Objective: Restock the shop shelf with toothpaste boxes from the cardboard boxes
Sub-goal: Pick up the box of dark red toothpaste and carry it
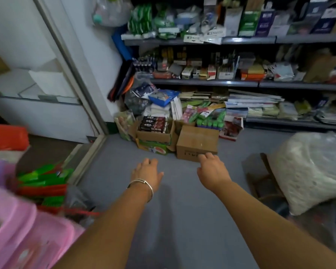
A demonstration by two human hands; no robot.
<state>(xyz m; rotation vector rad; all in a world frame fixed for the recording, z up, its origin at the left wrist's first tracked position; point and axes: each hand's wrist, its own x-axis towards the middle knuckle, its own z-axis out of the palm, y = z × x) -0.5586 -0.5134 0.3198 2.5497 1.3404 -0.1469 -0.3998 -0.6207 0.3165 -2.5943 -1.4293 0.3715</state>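
Note:
Two cardboard boxes stand on the grey floor below the shelves. The left one (153,135) is open and holds dark red-and-black toothpaste boxes (153,124). The right one (197,142) has its flaps closed. Both my arms reach forward over the floor. My left hand (146,171), with a silver bangle at the wrist, hangs empty short of the boxes, fingers loosely bent. My right hand (211,167) is empty too, its fingertips just in front of the closed box's near face; contact cannot be told. The grey shop shelf (202,82) above is crowded with goods.
A big white plastic sack (308,167) lies on a low wooden stool at right. Pink plastic tubs (23,230) and green and red combs (45,183) crowd the left. A glass counter (27,90) stands at far left. Loose packets pile on the bottom shelf behind the boxes.

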